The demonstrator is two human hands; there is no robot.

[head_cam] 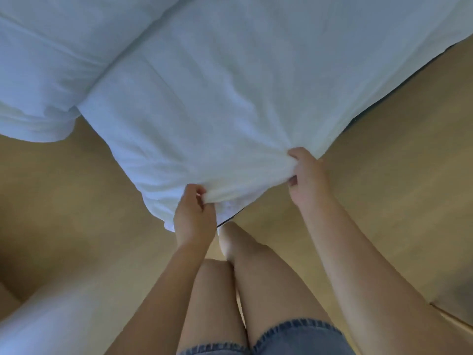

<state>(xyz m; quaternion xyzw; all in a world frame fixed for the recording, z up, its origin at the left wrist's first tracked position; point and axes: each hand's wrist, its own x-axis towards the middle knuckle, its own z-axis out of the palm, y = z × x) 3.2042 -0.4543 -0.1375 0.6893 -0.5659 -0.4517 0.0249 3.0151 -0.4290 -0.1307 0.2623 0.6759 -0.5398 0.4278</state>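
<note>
view from a head camera looking straight down at a person's two bare arms reaching forward to the corner of a bed. a white sheet (217, 98) fills the upper half of the view, spreading from the top edge down to a rounded corner just in front of the person's legs (256, 278).

the left hand (194, 216) is at the lowest point of that corner. its fingers are curled and it grips a bunched fold of the white sheet between thumb and fingers. the right hand (307, 175) is further up and to the right, along the sheet's right edge. its fingers are also curled into the fabric, gripping a gathered handful. creases fan out across the cloth from both grips, and the stretch of sheet between the two hands is wrinkled and pulled together.

a thin dark edge (229, 221) shows from under the sheet just beside the left hand, and again higher up along the right side. what it belongs to cannot be told.

at the upper left lies a second mound of white bedding (38, 73), touching the sheet along a shadowed fold.

below, a tan wooden floor (64, 201) shows on both sides. the person wears frayed denim shorts (294, 336). a blurred pale shape (51, 316) sits in the bottom left corner.
</note>
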